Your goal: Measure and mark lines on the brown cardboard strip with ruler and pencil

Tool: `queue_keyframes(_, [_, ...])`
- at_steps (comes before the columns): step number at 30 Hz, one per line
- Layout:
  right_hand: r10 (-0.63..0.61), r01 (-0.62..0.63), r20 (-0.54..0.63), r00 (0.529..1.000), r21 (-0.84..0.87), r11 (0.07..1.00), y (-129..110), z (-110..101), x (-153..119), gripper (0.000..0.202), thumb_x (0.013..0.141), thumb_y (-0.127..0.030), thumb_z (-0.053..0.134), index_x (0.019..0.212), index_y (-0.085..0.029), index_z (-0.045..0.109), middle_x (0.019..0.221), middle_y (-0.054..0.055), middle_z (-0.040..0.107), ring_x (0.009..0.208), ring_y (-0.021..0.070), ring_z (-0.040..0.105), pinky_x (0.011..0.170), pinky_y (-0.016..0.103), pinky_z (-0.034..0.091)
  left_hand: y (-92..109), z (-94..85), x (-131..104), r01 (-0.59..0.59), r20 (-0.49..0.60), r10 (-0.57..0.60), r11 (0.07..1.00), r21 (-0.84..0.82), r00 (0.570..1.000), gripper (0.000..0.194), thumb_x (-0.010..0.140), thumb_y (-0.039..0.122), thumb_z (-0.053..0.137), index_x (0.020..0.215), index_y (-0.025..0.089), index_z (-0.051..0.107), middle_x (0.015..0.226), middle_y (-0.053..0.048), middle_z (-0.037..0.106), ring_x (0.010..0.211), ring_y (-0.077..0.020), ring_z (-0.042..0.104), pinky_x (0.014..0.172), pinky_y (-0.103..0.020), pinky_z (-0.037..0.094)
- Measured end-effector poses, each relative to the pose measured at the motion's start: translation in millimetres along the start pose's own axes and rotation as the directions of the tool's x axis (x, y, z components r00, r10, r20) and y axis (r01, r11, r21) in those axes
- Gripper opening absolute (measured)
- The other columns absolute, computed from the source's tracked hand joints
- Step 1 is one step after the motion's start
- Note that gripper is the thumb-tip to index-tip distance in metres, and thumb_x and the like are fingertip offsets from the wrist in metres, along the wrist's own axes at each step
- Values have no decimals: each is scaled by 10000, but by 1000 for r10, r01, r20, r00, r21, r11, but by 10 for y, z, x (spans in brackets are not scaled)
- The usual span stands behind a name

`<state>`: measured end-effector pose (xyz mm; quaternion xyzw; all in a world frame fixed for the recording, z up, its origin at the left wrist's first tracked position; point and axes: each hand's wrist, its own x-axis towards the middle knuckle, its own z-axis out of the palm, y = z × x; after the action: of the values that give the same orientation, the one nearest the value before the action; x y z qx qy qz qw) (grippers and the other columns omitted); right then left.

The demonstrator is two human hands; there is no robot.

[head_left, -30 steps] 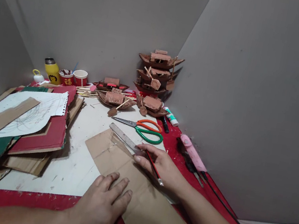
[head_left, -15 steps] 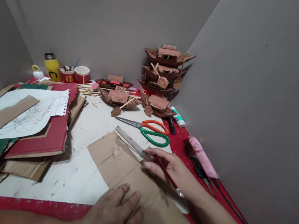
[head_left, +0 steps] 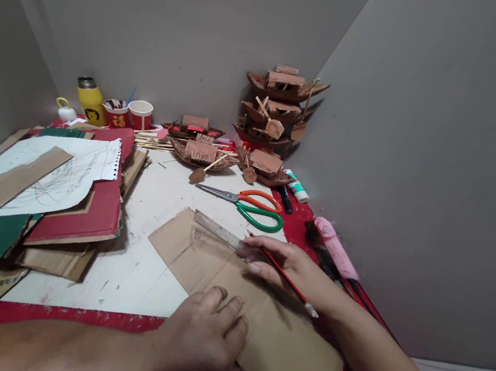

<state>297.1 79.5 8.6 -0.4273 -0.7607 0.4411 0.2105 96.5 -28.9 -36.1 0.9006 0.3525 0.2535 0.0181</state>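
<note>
A long brown cardboard sheet lies slantwise across the white board in front of me. My left hand grips its near edge, fingers bent over the top and the thumb partly hidden below. My right hand pinches a steel ruler, which lies along the sheet's far edge. A red and black pencil is also held in that hand, its pointed end towards the scissors and its other end over my wrist. Beyond the ruler lie scissors with one orange and one green handle.
Left, cardboard pieces are stacked under a scribbled paper. Behind stand model boats, several stacked, paper cups and a yellow bottle. A pink glue gun lies by the right wall.
The cardboard sheet has turned a little, its near end shifting left. My left hand has moved slightly up and right. The ruler and pencil stay in my right hand; the view has shifted slightly.
</note>
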Motion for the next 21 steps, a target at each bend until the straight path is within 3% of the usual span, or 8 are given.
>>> queue_keyframes(4, [10, -8, 16, 1000, -93, 996, -110, 27, -67, 434, 793, -438, 680, 1135, -172, 666, 1141, 107, 705, 1056, 275, 655, 911, 383, 527, 45, -51, -12, -19, 47, 20, 1000, -21, 999, 498, 855, 559, 566, 1070, 114, 633, 1113, -150, 676, 934, -295, 599, 756, -412, 533])
queue_keyframes(9, [24, -32, -45, 999, -200, 979, -258, -1, -113, 446, 791, -434, 658, 1151, -170, 673, 1113, 110, 716, 1009, 288, 672, 873, 393, 541, 46, -138, -17, -61, 91, 68, 995, -82, 994, 379, 902, 483, 527, 1005, 135, 633, 1059, -133, 679, 946, -266, 600, 789, -387, 511])
queue_keyframes(12, [-95, 74, -51, 994, -320, 944, -320, -61, -137, 411, 793, -396, 677, 1155, -203, 678, 1137, 110, 705, 1047, 290, 650, 925, 411, 507, 41, -290, -5, -124, -30, 121, 978, -170, 992, 267, 913, 390, 511, 858, 164, 642, 910, -79, 709, 781, -197, 628, 665, -318, 504])
queue_keyframes(14, [-180, 176, 30, 983, -430, 886, -388, -86, -163, 360, 807, -349, 681, 1147, -232, 681, 1115, 104, 703, 1056, 285, 631, 943, 425, 486, 28, -468, 22, -128, -154, 96, 969, -210, 983, 210, 919, 319, 501, 839, 185, 643, 896, -44, 721, 714, -157, 627, 616, -282, 485])
queue_keyframes(16, [-233, 273, 141, 962, -514, 813, -489, -83, -195, 322, 831, -307, 670, 1148, -252, 677, 1111, 104, 690, 1080, 279, 602, 938, 422, 478, -4, -671, 64, -33, -205, -13, 976, -218, 979, 141, 907, 251, 513, 910, 201, 645, 972, -40, 724, 733, -157, 630, 669, -290, 491])
queue_keyframes(18, [-283, 366, 233, 930, -545, 754, -608, -49, -221, 293, 860, -283, 641, 1150, -257, 668, 1132, 106, 672, 1114, 269, 572, 949, 415, 464, -58, -832, 111, 123, -149, -155, 971, -204, 976, 237, 888, 209, 515, 1107, 194, 607, 1116, -85, 688, 913, -229, 632, 796, -366, 488])
queue_keyframes(19, [-312, 411, 269, 911, -545, 731, -663, -25, -228, 283, 874, -265, 620, 1154, -254, 662, 1141, 107, 666, 1126, 263, 562, 972, 422, 445, -89, -880, 130, 214, -85, -239, 949, -230, 967, 285, 881, 213, 526, 1160, 196, 580, 1142, -94, 673, 972, -251, 618, 837, -389, 477])
queue_keyframes(21, [-365, 491, 331, 870, -527, 693, -746, 31, -224, 292, 892, -216, 580, 1174, -246, 645, 1129, 101, 673, 1147, 251, 546, 1053, 464, 365, -148, -907, 148, 374, 106, -362, 848, -376, 926, 239, 882, 241, 530, 1114, 208, 577, 1016, -59, 691, 886, -220, 626, 757, -331, 480])
